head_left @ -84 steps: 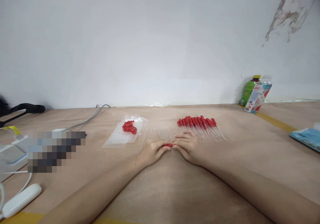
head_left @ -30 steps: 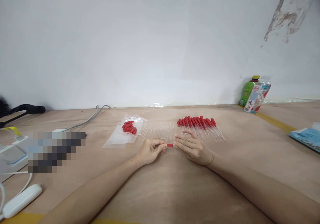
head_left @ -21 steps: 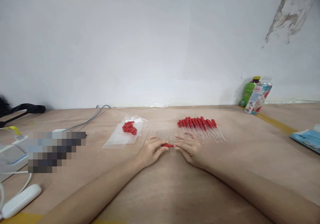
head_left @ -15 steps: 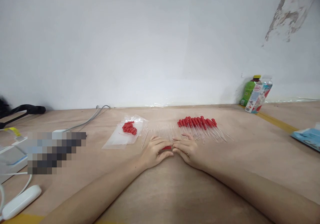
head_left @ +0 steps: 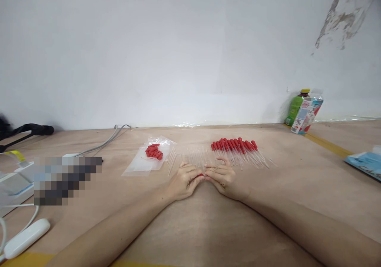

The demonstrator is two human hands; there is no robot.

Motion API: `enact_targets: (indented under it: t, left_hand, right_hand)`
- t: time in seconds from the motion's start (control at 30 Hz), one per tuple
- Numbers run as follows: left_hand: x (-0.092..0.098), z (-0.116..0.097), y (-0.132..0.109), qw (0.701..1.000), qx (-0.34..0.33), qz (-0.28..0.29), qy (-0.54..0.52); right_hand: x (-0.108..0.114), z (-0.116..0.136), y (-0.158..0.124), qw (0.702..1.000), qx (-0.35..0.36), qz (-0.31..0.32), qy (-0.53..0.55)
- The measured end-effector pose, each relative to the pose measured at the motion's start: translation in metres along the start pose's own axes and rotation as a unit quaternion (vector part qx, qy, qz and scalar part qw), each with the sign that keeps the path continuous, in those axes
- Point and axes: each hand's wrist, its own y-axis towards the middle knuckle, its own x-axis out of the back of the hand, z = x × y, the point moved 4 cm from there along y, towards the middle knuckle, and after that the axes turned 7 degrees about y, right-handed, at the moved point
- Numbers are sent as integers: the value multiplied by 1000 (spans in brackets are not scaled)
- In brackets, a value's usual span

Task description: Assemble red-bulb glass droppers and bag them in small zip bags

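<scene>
My left hand point(head_left: 185, 182) is closed in a pinch around a red rubber dropper bulb point(head_left: 200, 175), of which only a sliver shows between thumb and fingers. Meeting it fingertip to fingertip, my right hand point(head_left: 222, 178) pinches what looks like a thin clear tube, almost wholly hidden by the fingers. Just beyond the hands lies a row of clear thin tubes point(head_left: 195, 156). To the left, a small pile of red bulbs point(head_left: 154, 152) rests on clear plastic bags point(head_left: 138, 166). Several droppers with red bulbs point(head_left: 235, 145) lie side by side at the right.
A power strip point(head_left: 18, 183) with cables and a white oblong device point(head_left: 27, 238) are at the left. Two bottles point(head_left: 303, 112) stand against the wall point(head_left: 190, 52) at the back right. A blue packet point(head_left: 364, 164) lies at the right edge.
My left thumb and fingers have closed further over the red bulb, which now shows much less. Both hands' fingertips have come together. The piles have not changed.
</scene>
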Motion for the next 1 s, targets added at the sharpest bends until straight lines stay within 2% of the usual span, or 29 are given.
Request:
enact_targets:
  t: [0.3,0.57,0.73,0.87,1.0]
  left_hand:
    - [0,1,1,999,6,40,2]
    - [-4,8,-1,997,31,65,10]
    - [6,25,-9,996,82,11,11]
    - [12,33,-13,993,105,-35,33]
    - [11,31,-11,993,105,-24,42]
  right_hand:
    - [5,11,6,998,44,-22,-41]
    - [5,6,2,999,32,-16,-33]
    - [13,-10,-7,998,-37,-26,-48]
    - [21,-17,-5,990,-97,-14,-104]
    - [31,-36,-5,957,-228,-10,-178]
